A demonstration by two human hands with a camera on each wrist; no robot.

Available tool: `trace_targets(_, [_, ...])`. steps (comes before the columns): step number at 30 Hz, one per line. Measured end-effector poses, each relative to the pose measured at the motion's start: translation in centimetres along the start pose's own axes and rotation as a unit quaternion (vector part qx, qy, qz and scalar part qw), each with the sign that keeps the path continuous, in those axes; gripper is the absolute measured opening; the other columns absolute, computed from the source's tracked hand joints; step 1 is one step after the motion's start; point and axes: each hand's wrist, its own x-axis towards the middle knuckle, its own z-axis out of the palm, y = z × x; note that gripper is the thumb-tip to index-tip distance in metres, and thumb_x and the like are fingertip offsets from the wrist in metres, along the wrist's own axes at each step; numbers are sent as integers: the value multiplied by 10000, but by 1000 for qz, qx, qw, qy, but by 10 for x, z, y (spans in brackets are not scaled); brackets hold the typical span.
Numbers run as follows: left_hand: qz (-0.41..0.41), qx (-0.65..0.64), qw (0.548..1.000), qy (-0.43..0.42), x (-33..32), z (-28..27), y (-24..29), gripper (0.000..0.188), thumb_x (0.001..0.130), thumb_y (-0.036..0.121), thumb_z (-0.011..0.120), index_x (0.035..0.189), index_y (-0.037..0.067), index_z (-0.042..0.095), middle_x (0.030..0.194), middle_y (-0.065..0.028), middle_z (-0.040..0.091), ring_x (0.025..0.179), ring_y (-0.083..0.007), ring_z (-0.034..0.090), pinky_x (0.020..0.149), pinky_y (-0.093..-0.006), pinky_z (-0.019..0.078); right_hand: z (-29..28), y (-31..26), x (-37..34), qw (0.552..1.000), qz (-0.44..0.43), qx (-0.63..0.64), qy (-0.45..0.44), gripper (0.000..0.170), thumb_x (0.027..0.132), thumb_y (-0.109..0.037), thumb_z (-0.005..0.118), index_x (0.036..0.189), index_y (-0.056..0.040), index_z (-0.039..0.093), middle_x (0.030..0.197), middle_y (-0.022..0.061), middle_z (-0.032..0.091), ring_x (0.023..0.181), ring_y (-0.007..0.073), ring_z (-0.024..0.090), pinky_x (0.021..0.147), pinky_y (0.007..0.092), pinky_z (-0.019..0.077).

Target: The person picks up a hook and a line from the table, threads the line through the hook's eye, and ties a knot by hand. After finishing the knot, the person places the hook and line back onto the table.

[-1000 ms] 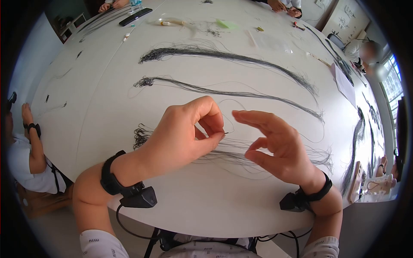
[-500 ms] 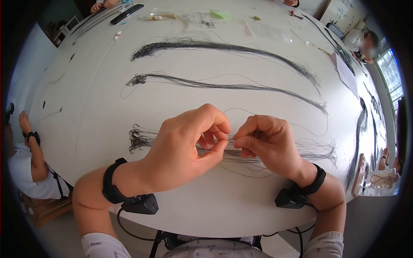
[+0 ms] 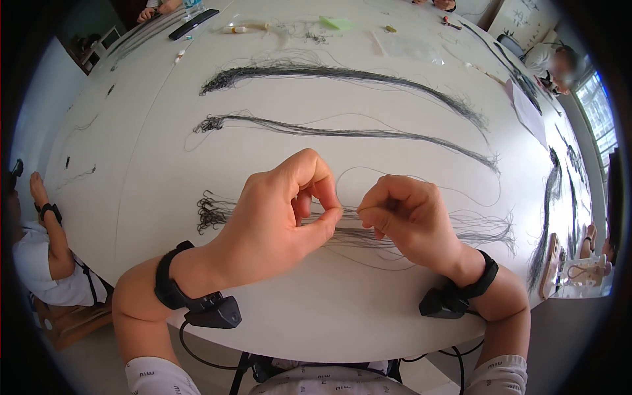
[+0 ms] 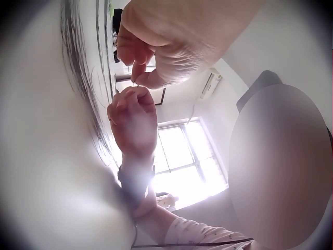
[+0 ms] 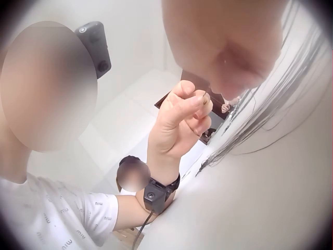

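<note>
Thumb and forefinger of my left hand (image 3: 273, 220) pinch a tiny fishhook, nearly all hidden by the fingertips. Close to its right, my right hand (image 3: 418, 220) pinches the thin fishing line (image 3: 349, 210) that spans the small gap between both hands. A loose loop of thin line curves out behind the right hand. Below the hands lies a bundle of hooked lines (image 3: 480, 230), its dark hooks (image 3: 214, 214) fanned at the left end. Fingertips of the left hand (image 5: 179, 117) also show pinched together in the right wrist view.
Two more hooked-line bundles lie farther back, a thin one (image 3: 316, 135) and a thicker one (image 3: 316, 72). Dark strands (image 3: 546, 210), a paper sheet (image 3: 526, 115) and a phone (image 3: 548, 266) are at the right. A black case (image 3: 194, 24) lies far left. Other people sit around the table.
The right hand, earlier with its fingers spread, has come in to the left and now pinches the line beside the left hand. The left hand keeps its pinch, having drawn slightly left.
</note>
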Motion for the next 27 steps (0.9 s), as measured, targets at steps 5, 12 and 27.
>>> trace_targets(5, [-8,-16,1000,-2,2,-2,-3,234,773,-17,641,818,78,432,798,1,577,651,-19,442,559,-173,390,4,-10,0,997,-51,-53,19,56,798,-20,634,843,3,611,719,32,599,590,66,517,513,218,420])
trace_targets(12, [-25,-24,999,-28,1,1,0,219,779,6,645,810,81,442,781,19,570,620,-16,437,541,-171,377,6,-4,-2,992,-100,-75,-4,51,791,-20,644,837,-1,633,709,41,599,574,94,535,518,226,436])
trace_targets(27, [-34,-146,986,-66,2,-1,-7,109,821,38,589,824,51,481,730,0,505,598,-57,458,528,-196,390,6,-6,-4,997,-67,-41,10,39,808,18,618,844,22,630,710,50,601,611,100,569,562,230,471])
